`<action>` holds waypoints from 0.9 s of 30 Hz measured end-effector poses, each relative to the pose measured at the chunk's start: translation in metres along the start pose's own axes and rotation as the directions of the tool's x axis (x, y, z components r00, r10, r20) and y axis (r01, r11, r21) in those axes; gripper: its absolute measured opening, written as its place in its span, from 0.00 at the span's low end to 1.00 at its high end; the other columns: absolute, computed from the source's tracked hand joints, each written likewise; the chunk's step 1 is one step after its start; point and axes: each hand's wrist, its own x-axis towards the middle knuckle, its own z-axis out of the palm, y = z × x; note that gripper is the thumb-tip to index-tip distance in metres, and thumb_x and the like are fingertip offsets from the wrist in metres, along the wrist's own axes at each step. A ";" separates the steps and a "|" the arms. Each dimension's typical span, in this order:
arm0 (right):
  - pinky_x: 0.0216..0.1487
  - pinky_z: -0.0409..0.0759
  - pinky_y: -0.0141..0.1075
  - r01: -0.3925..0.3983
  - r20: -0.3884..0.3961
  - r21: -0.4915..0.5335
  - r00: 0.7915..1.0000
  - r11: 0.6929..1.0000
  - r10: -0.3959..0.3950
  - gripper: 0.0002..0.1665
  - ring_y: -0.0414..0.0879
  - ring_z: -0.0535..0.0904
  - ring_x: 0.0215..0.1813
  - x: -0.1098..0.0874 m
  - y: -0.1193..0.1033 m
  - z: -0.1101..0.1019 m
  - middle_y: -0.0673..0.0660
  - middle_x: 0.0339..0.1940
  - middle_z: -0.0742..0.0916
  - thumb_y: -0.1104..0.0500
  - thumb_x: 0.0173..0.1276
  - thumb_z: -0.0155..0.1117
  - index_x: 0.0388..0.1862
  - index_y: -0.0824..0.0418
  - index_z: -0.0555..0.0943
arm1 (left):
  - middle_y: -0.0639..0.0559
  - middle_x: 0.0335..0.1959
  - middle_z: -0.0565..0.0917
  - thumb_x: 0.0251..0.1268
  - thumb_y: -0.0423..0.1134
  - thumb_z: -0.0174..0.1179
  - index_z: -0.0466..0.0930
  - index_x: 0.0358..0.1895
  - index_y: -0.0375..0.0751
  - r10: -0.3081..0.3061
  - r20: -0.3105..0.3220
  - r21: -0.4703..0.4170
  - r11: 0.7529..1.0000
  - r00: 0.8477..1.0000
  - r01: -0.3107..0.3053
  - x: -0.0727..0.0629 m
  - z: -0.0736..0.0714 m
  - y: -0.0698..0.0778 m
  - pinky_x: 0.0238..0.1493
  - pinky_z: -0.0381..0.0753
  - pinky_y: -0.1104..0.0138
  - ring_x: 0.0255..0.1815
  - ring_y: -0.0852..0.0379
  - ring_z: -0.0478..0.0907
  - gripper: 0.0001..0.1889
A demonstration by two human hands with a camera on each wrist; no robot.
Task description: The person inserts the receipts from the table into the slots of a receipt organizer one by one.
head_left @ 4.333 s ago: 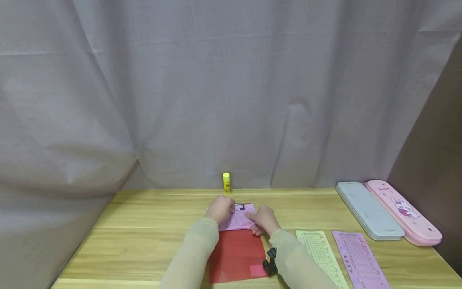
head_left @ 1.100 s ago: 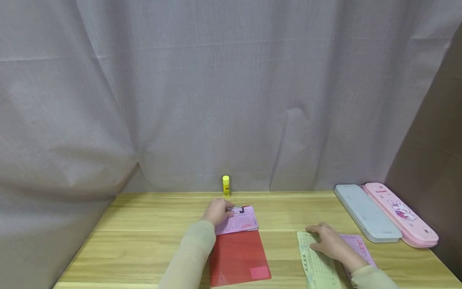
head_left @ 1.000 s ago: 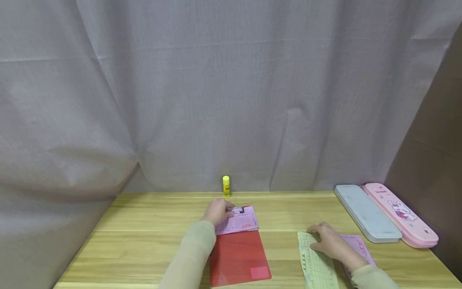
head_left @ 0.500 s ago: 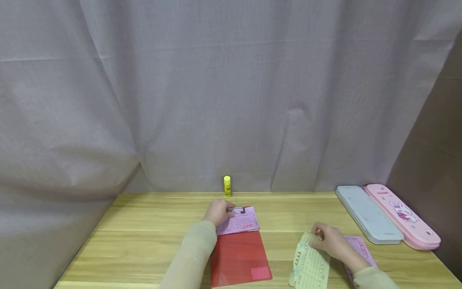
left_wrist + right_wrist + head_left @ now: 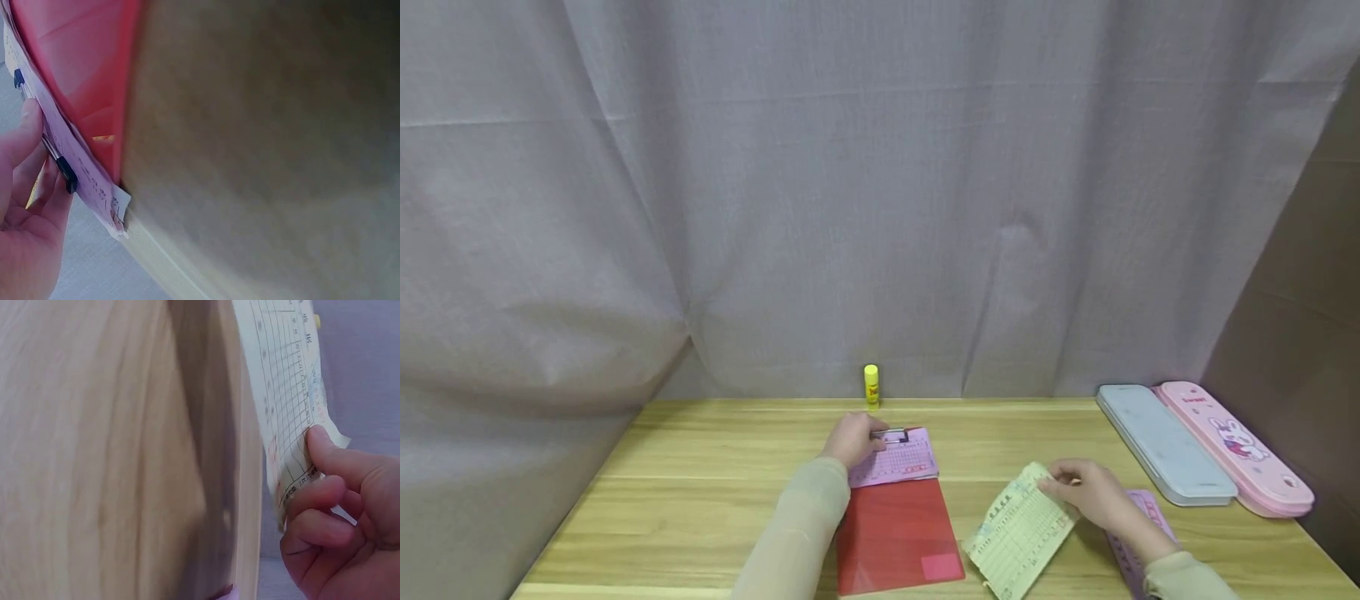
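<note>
In the head view my left hand (image 5: 852, 440) is at the top of a red plastic folder (image 5: 895, 529) with a pink printed form (image 5: 901, 462) across its upper part. The left wrist view shows the thumb and fingers pinching a metal clip (image 5: 55, 150) with black ends at the form's edge. My right hand (image 5: 1092, 493) pinches a corner of a pale yellow printed form (image 5: 1022, 533), lifted and slanting down toward the folder. Close up in the right wrist view, the thumb presses the yellow form (image 5: 284, 381) against curled fingers.
Another pink form (image 5: 1126, 554) lies partly hidden under the right forearm. A yellow glue stick (image 5: 871, 387) stands upright by the grey curtain (image 5: 880, 208). A grey-white case (image 5: 1165, 446) and a pink rabbit pencil case (image 5: 1236, 446) lie at the right of the wooden table (image 5: 700, 500).
My right hand left the pink form and moved right to the yellow form, lifting and swinging it left toward the folder. My left hand has stayed at the clip.
</note>
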 end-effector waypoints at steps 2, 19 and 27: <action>0.22 0.72 0.28 -0.009 0.013 0.023 1.000 1.000 0.008 0.12 0.38 0.71 0.25 0.001 -0.002 0.000 0.50 0.29 0.82 0.52 0.62 0.66 0.36 0.61 0.82 | 0.54 0.40 0.87 0.53 0.38 0.70 0.87 0.44 0.45 0.000 0.001 -0.001 1.000 1.000 0.000 0.000 0.000 -0.001 0.48 0.80 0.62 0.44 0.55 0.83 0.13; 0.14 0.61 0.24 -0.058 0.033 0.253 0.998 0.966 0.051 0.12 0.34 0.61 0.14 0.013 -0.019 0.020 0.51 0.22 0.77 0.56 0.62 0.66 0.34 0.66 0.80 | 0.54 0.38 0.88 0.51 0.41 0.70 0.88 0.42 0.46 0.062 -0.035 0.077 0.995 0.997 -0.059 0.002 0.000 0.000 0.48 0.80 0.63 0.43 0.56 0.84 0.12; 0.14 0.59 0.24 -0.104 0.052 0.296 0.994 0.950 0.093 0.13 0.35 0.60 0.14 0.017 -0.031 0.031 0.49 0.17 0.74 0.56 0.62 0.66 0.35 0.67 0.80 | 0.54 0.39 0.88 0.51 0.40 0.71 0.88 0.42 0.46 0.049 -0.023 0.072 0.996 0.999 -0.047 0.001 -0.001 0.002 0.48 0.80 0.63 0.43 0.56 0.84 0.13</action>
